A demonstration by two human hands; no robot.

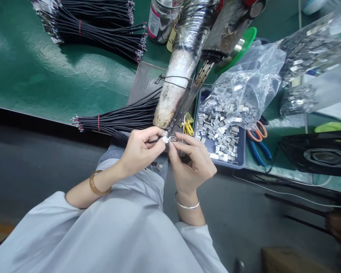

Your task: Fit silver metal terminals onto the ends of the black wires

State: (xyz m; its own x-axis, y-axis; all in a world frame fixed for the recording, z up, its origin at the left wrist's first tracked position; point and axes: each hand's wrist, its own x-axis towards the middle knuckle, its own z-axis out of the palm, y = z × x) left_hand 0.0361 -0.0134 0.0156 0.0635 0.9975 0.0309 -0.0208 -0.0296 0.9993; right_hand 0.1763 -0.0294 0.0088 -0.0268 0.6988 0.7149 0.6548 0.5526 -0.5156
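In front of my body, my left hand pinches a black cable between thumb and fingers. A small white patch shows at the thumb tip; I cannot tell if it is tape or a part. My right hand closes thumb and fingertips on a small silvery metal piece, right at the cable's end. How the two join is hidden by the fingers. Beyond my left hand lies a bundle of black cables tied with a red band. The tip of a plastic-wrapped tube sits just above both hands.
A blue-grey tray of small metal pieces stands to the right, partly under a plastic bag. Blue-handled pliers lie beside it. More cable bundles and a tin can are at the back. A dark fan-like device is far right.
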